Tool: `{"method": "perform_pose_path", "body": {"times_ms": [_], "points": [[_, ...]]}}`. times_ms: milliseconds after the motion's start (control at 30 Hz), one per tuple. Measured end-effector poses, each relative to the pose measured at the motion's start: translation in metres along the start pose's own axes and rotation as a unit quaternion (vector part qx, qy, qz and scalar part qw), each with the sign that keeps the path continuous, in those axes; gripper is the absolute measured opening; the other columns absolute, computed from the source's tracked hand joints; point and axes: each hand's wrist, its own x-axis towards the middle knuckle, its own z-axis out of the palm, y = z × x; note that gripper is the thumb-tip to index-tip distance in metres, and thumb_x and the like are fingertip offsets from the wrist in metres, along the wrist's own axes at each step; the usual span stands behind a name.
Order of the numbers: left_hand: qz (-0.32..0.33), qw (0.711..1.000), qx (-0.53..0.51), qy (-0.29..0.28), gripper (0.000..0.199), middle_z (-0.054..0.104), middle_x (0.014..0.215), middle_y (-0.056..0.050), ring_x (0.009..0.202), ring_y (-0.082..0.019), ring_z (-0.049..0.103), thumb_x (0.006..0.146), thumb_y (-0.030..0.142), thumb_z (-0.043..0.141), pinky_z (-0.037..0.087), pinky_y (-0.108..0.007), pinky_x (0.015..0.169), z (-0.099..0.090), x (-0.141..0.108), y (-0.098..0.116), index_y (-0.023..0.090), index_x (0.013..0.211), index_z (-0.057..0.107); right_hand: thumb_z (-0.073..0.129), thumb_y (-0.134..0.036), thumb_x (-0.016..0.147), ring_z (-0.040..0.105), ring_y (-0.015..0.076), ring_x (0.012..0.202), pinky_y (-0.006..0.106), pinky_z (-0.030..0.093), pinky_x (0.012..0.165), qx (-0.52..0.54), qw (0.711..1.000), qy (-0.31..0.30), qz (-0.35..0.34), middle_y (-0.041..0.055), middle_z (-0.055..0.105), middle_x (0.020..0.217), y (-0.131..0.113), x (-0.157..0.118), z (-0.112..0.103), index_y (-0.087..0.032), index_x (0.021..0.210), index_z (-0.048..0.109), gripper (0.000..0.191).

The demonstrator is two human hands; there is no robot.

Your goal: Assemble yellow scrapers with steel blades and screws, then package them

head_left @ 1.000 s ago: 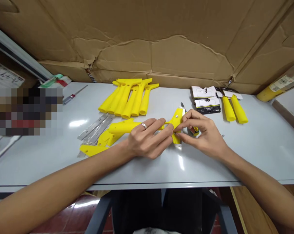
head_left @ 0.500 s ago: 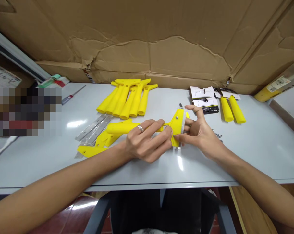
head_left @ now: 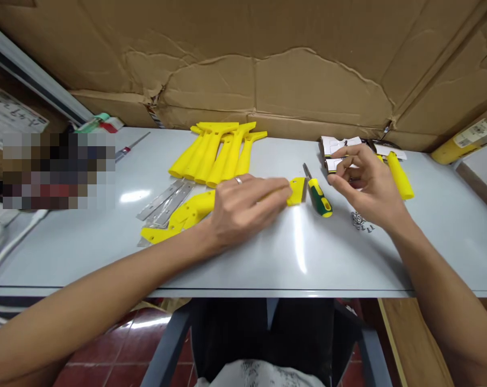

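Note:
My left hand [head_left: 247,212] wraps around a yellow scraper [head_left: 296,191], whose flat head with a metal blade edge sticks out past my fingers. Most of its handle is covered. My right hand [head_left: 372,188], fingers curved and apart with nothing seen in them, hovers in front of the printed cards [head_left: 332,146]. Between the hands lies a green and yellow screwdriver [head_left: 320,199], its tip pointing away from me. A small heap of screws [head_left: 361,220] rests just below my right hand.
Several yellow scraper handles [head_left: 213,153] lie at the back. Left of my left hand are metal blades [head_left: 166,203] and flat yellow pieces [head_left: 157,235]. A carded yellow scraper [head_left: 400,177] lies at right. A cardboard wall [head_left: 211,91] stands behind; another screwdriver [head_left: 134,144] lies back left.
My right hand has let go of the scraper head and moved right towards the cards. My left hand still holds the scraper, now lower and turned. The screwdriver has come into full view.

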Motion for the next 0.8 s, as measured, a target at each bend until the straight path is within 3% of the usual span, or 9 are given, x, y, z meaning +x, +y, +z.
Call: {"method": "perform_pose_path", "body": {"times_ms": [67, 167, 233, 333, 467, 633, 700, 800], "points": [[-0.105, 0.994, -0.035, 0.009, 0.008, 0.083, 0.102, -0.004, 0.088, -0.017, 0.079, 0.105, 0.024, 0.066, 0.061, -0.030, 0.073, -0.010, 0.010, -0.001, 0.023, 0.104, 0.074, 0.067, -0.017, 0.095, 0.063, 0.0154, 0.073, 0.031, 0.051, 0.063, -0.151, 0.982, -0.056, -0.103, 0.0045, 0.067, 0.101, 0.011, 0.005, -0.015, -0.026, 0.112, 0.072, 0.021], [-0.235, 0.967, -0.094, -0.002, 0.016, 0.082, 0.103, -0.003, 0.093, -0.020, 0.078, 0.106, 0.038, 0.068, 0.065, -0.036, 0.083, -0.028, 0.026, -0.005, 0.024, 0.109, 0.075, 0.058, -0.006, 0.093, 0.069, 0.0172, 0.082, 0.033, 0.052, 0.067, -0.300, 0.918, -0.185, -0.180, 0.0076, 0.068, 0.132, 0.023, 0.007, -0.021, -0.030, 0.117, 0.079, 0.040], [-0.308, 0.935, -0.176, -0.011, 0.021, 0.082, 0.107, -0.004, 0.091, -0.021, 0.079, 0.104, 0.042, 0.072, 0.067, -0.037, 0.082, -0.034, 0.032, -0.008, 0.023, 0.112, 0.075, 0.057, -0.003, 0.090, 0.071, 0.0170, 0.082, 0.032, 0.050, 0.064, -0.356, 0.890, -0.207, -0.196, 0.0075, 0.064, 0.146, 0.025, 0.005, -0.015, -0.031, 0.121, 0.079, 0.047], [-0.405, 0.844, -0.346, -0.060, 0.019, 0.083, 0.102, -0.005, 0.083, -0.020, 0.080, 0.097, 0.038, 0.079, 0.068, -0.033, 0.073, -0.030, 0.033, -0.014, 0.020, 0.102, 0.076, 0.058, -0.008, 0.094, 0.074, 0.0202, 0.084, 0.033, 0.051, 0.062, -0.372, 0.879, -0.196, -0.225, 0.0096, 0.067, 0.147, 0.023, 0.003, -0.001, -0.026, 0.122, 0.077, 0.038], [-0.482, 0.722, -0.472, -0.152, 0.028, 0.082, 0.084, -0.006, 0.074, -0.019, 0.080, 0.090, 0.042, 0.087, 0.065, -0.026, 0.065, -0.015, 0.027, -0.015, 0.016, 0.088, 0.076, 0.051, -0.015, 0.102, 0.076, 0.0239, 0.092, 0.039, 0.060, 0.078, -0.286, 0.909, -0.192, -0.234, 0.0133, 0.076, 0.126, 0.022, 0.004, 0.008, -0.018, 0.128, 0.068, 0.031], [-0.558, 0.607, -0.534, -0.187, 0.030, 0.082, 0.082, -0.009, 0.071, -0.020, 0.080, 0.083, 0.040, 0.092, 0.065, -0.028, 0.064, -0.001, 0.016, -0.012, 0.015, 0.083, 0.074, 0.059, -0.017, 0.097, 0.071, 0.0204, 0.077, 0.041, 0.062, 0.073, -0.242, 0.941, -0.057, -0.230, 0.0091, 0.075, 0.114, 0.029, 0.007, -0.001, -0.023, 0.128, 0.062, 0.031], [-0.556, 0.596, -0.547, -0.190, 0.023, 0.082, 0.083, -0.011, 0.070, -0.021, 0.080, 0.087, 0.033, 0.087, 0.065, -0.029, 0.063, 0.003, 0.012, -0.012, 0.015, 0.083, 0.073, 0.065, -0.015, 0.094, 0.074, 0.0221, 0.082, 0.043, 0.064, 0.074, -0.217, 0.947, 0.023, -0.236, 0.0075, 0.075, 0.115, 0.029, 0.007, -0.004, -0.026, 0.127, 0.062, 0.034], [-0.526, 0.611, -0.562, -0.188, 0.013, 0.083, 0.084, -0.013, 0.070, -0.021, 0.080, 0.091, 0.025, 0.079, 0.067, -0.032, 0.067, 0.007, 0.006, -0.010, 0.014, 0.085, 0.073, 0.070, -0.018, 0.097, 0.077, 0.0273, 0.108, 0.042, 0.067, 0.075, -0.079, 0.959, 0.142, -0.233, 0.0048, 0.071, 0.124, 0.021, 0.004, -0.002, -0.035, 0.136, 0.053, 0.047]]}}
